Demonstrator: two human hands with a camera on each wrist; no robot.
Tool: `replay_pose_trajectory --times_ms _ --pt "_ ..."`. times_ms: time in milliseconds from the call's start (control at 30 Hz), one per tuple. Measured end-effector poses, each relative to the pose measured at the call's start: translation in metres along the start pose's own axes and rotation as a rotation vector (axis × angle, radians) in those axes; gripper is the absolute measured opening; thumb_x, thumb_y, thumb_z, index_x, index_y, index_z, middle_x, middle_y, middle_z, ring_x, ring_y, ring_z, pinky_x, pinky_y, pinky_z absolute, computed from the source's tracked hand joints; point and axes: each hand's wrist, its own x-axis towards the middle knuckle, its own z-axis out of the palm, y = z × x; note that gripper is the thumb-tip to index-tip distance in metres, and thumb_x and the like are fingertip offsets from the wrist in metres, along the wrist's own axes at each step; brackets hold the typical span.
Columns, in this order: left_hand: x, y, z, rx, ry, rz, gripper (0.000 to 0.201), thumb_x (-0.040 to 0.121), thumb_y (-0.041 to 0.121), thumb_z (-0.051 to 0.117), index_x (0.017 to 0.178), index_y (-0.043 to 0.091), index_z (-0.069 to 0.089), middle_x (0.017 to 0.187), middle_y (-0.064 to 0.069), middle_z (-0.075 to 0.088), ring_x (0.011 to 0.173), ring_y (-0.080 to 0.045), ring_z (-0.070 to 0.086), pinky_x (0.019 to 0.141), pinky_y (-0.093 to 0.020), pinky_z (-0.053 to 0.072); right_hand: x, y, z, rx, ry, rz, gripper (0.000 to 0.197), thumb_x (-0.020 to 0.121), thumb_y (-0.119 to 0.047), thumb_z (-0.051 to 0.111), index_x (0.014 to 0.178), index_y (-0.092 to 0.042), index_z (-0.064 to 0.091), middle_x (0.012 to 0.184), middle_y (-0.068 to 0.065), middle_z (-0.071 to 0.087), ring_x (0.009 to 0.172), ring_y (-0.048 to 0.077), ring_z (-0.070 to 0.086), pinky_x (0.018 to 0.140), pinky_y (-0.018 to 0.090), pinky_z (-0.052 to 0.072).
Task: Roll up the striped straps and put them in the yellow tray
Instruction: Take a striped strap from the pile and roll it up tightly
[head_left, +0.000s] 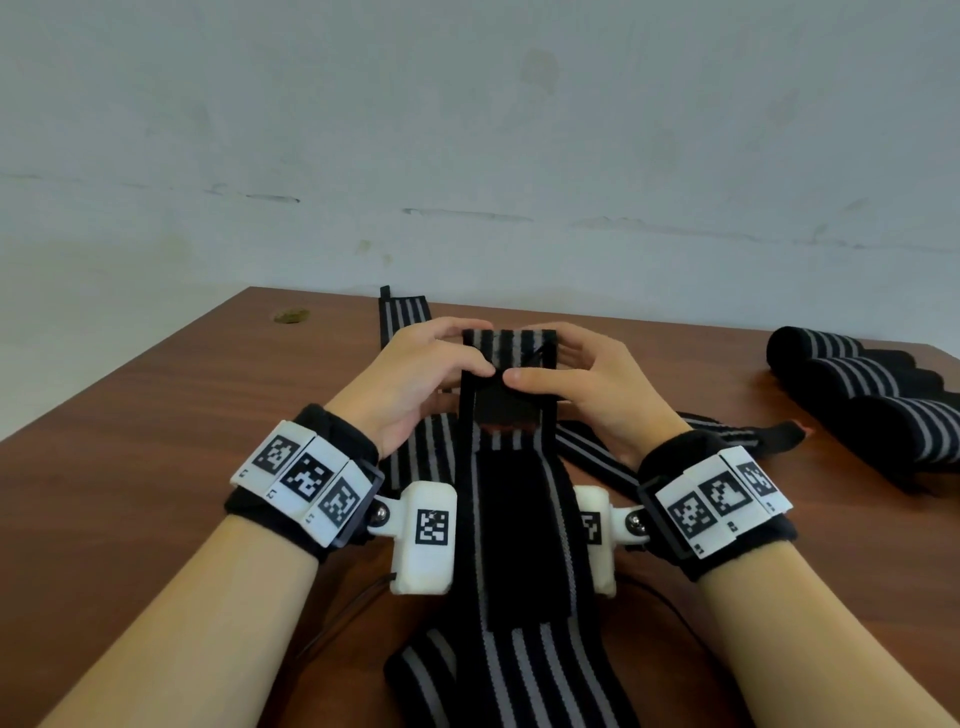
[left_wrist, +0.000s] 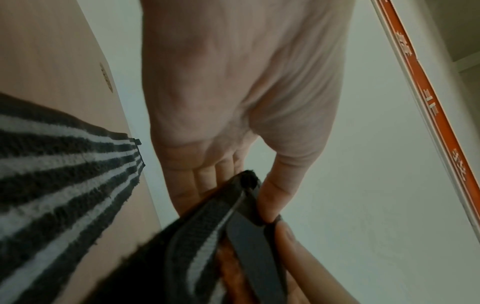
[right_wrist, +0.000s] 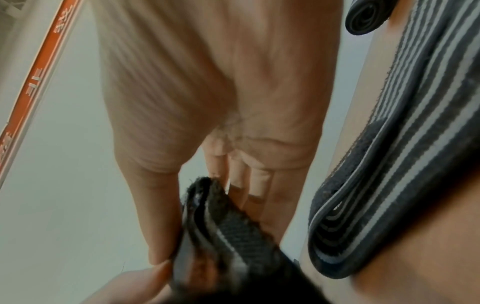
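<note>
Now the striped strap (head_left: 511, 545) lies on the brown surface (head_left: 156, 415) with its long axis running from the person's body straight away toward the wall, and both hands sit at its far, folded end. The left hand (head_left: 421, 379) and the right hand (head_left: 587, 384) are equally near to this end, one on each side; each pinches the fold with its thumb on top and curled fingers (left_wrist: 205, 181) behind. Likely the roll must travel back along the axis, toward the person. Three rolled straps (head_left: 857, 384) rest well to the right of the held strap. No yellow tray appears in any view.
</note>
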Motion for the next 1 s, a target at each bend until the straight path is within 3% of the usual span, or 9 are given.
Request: replay_pose_trajectory --times_ms 100,167,233,333,467,600,733,867,1000 --pt "-0.003 0.003 0.002 -0.025 -0.11 -0.043 0.01 0.098 0.019 0.064 0.103 0.013 0.071 0.101 -0.009 0.071 0.083 -0.021 0.067 0.066 -0.032 0.049 -0.001 -0.001 -0.002 0.043 0.051 -0.047 0.036 0.079 0.002 0.082 0.111 -0.013 0.075 0.109 0.005 0.078 0.108 0.022 0.073 0.093 0.042 0.06" --pt "-0.008 0.005 0.005 0.013 -0.196 -0.09 0.031 0.102 0.045 0.056 0.11 0.02 0.073 0.08 0.004 0.07 0.065 -0.013 0.061 0.057 -0.025 0.044 -0.002 -0.002 -0.002 0.083 0.074 -0.073 0.039 0.077 0.008 0.081 0.109 -0.014 0.077 0.107 0.006 0.079 0.106 0.022 0.074 0.089 0.039 0.061" --pt "-0.009 0.005 0.007 0.061 -0.229 -0.103 0.05 0.097 0.068 0.048 0.108 0.028 0.077 0.069 0.009 0.064 0.058 -0.011 0.054 0.058 -0.027 0.042 -0.003 -0.003 -0.001 0.108 0.082 -0.091 0.04 0.076 0.013 0.079 0.106 -0.014 0.077 0.103 0.006 0.079 0.101 0.021 0.076 0.083 0.034 0.061" --pt "-0.005 0.001 0.007 0.071 -0.205 -0.1 0.06 0.09 0.081 0.043 0.101 0.036 0.082 0.081 0.003 0.071 0.072 -0.019 0.058 0.071 -0.036 0.046 -0.002 -0.001 0.0 0.112 0.071 -0.109 0.039 0.076 0.016 0.077 0.1 -0.014 0.078 0.095 0.003 0.08 0.094 0.018 0.076 0.078 0.028 0.06" --pt "-0.007 0.003 0.007 0.059 -0.203 -0.1 0.046 0.099 0.064 0.052 0.123 0.032 0.075 0.116 0.001 0.078 0.11 -0.02 0.071 0.102 -0.044 0.053 -0.001 0.002 0.001 0.108 0.051 -0.122 0.039 0.076 0.018 0.076 0.096 -0.016 0.078 0.096 0.002 0.08 0.095 0.019 0.076 0.081 0.03 0.06" --pt "-0.004 0.002 0.008 -0.007 -0.148 -0.039 0.031 0.101 0.037 0.062 0.122 0.016 0.074 0.116 -0.004 0.078 0.112 -0.022 0.072 0.097 -0.041 0.056 0.0 0.003 -0.002 0.106 0.041 -0.056 0.037 0.08 0.016 0.072 0.099 -0.016 0.078 0.098 0.002 0.079 0.097 0.018 0.075 0.083 0.031 0.06" --pt "0.0 -0.001 0.004 -0.033 -0.047 -0.011 0.026 0.097 0.031 0.069 0.118 0.015 0.075 0.114 -0.005 0.077 0.112 -0.024 0.071 0.103 -0.043 0.054 0.001 0.003 -0.002 0.195 -0.084 0.094 0.041 0.085 -0.011 0.072 0.125 -0.016 0.071 0.121 0.011 0.074 0.117 0.033 0.069 0.101 0.047 0.05" --pt "0.004 -0.002 -0.002 0.018 0.014 0.007 0.026 0.095 0.034 0.072 0.119 0.023 0.074 0.122 -0.002 0.074 0.119 -0.021 0.067 0.111 -0.045 0.047 -0.002 -0.001 -0.002 0.218 -0.097 0.166 0.039 0.101 -0.031 0.065 0.132 -0.008 0.065 0.082 -0.008 0.075 0.067 0.004 0.069 0.067 0.028 0.047" --pt "0.0 -0.002 -0.003 0.017 -0.025 -0.02 0.026 0.099 0.033 0.067 0.121 0.021 0.074 0.12 -0.002 0.076 0.117 -0.021 0.069 0.108 -0.042 0.05 -0.002 -0.001 0.0 0.177 -0.065 0.162 0.033 0.098 -0.024 0.069 0.128 -0.011 0.068 0.097 -0.001 0.079 0.079 0.009 0.073 0.069 0.029 0.05"
